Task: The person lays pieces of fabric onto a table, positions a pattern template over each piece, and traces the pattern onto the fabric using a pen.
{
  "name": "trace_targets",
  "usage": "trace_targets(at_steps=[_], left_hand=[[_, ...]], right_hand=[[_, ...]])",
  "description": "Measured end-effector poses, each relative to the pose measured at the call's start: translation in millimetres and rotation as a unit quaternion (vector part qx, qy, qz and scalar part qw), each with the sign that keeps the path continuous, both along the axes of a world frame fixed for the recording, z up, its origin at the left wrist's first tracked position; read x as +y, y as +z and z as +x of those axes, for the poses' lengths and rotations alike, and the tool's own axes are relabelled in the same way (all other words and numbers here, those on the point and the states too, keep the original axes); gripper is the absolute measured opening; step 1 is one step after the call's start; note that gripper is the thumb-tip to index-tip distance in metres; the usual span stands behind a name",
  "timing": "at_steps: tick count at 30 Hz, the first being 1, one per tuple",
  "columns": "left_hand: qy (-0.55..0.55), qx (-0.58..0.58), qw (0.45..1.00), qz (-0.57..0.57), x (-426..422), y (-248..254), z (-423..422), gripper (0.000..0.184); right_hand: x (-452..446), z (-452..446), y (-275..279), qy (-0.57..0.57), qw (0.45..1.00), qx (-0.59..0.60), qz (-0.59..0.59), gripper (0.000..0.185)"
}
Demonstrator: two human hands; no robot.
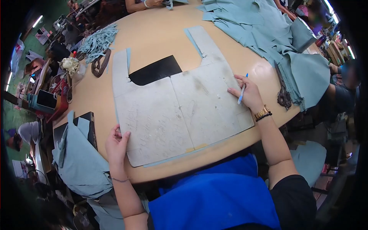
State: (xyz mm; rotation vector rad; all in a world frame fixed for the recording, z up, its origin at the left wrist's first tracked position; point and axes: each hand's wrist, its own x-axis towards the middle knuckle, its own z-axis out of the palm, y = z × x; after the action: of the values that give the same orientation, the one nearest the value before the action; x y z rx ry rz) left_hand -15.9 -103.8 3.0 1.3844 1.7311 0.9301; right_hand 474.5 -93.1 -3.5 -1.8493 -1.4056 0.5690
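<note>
A large grey-white pattern board (153, 111) with handwriting and two upright straps lies on the table. Blue-green material (128, 57) shows along some of its edges, beneath it. My left hand (117, 144) pinches the board's left edge near the lower corner. At the board's right edge is my right hand (249, 92), with a blue pen (243, 89) held between its fingers. Inside the board's neck opening a black flat piece (157, 71) is visible, partly covered by the board.
Blue-green sheets (253, 27) cover the table's (149, 23) back right. Cut strips (99, 42) lie at the back left, near dark handles (100, 64). More sheets (78, 161) hang over the left edge. Another person's hands (155, 3) show at the far edge.
</note>
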Motion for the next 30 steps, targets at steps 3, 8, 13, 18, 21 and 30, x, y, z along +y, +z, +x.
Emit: trace_targets(at_steps=[3, 8, 13, 18, 21, 30], left_hand=[[-0.014, 0.038, 0.999, 0.004, 6, -15, -12, 0.053], [-0.039, 0.122, 0.991, -0.04, 11, 6, -9, 0.051], [-0.059, 0.039, 0.997, -0.012, 12, -4, -19, 0.047], [-0.043, 0.019, 0.999, -0.007, 12, -13, -23, 0.051], [-0.041, 0.011, 0.999, 0.001, 14, -18, -28, 0.052], [-0.016, 0.057, 0.998, 0.002, 6, -8, -17, 0.052]], right_hand=[[6, 2, 2, 0.021, 0.998, -0.056, -0.011, 0.063], [7, 8, 27, 0.048, 0.989, -0.103, -0.09, 0.055], [0, 30, 5, 0.039, 0.996, 0.058, -0.059, 0.042], [-2, 32, -9, 0.022, 0.989, 0.139, -0.035, 0.035], [-1, 32, -9, 0.025, 0.986, 0.163, -0.035, 0.035], [-5, 38, -8, 0.061, 0.995, 0.074, -0.015, 0.035]])
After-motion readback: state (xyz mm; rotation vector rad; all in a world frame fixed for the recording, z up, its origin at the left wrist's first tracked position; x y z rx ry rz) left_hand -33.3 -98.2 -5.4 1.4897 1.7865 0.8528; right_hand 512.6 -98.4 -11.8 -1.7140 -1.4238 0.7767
